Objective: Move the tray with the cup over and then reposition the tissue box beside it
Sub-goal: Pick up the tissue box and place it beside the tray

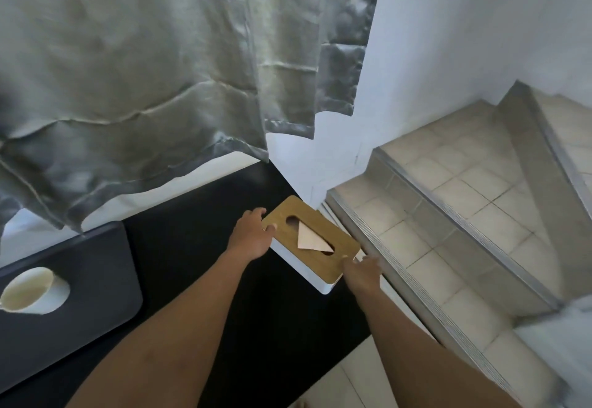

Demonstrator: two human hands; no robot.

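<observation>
A white tissue box (312, 241) with a wooden lid and a tissue poking from its slot sits at the far right corner of a black tabletop (198, 247). My left hand (253, 234) grips the box's left end, thumb on the lid. My right hand (362, 271) holds its near right end. A dark grey tray (96, 266) lies at the left edge of the view, carrying a white cup (32, 290). The tray and the box are well apart.
A grey-green curtain (160, 71) hangs over the back of the table. A white wall (464, 29) stands behind the box. Tiled stairs (464, 202) with metal nosings rise close to the right of the table.
</observation>
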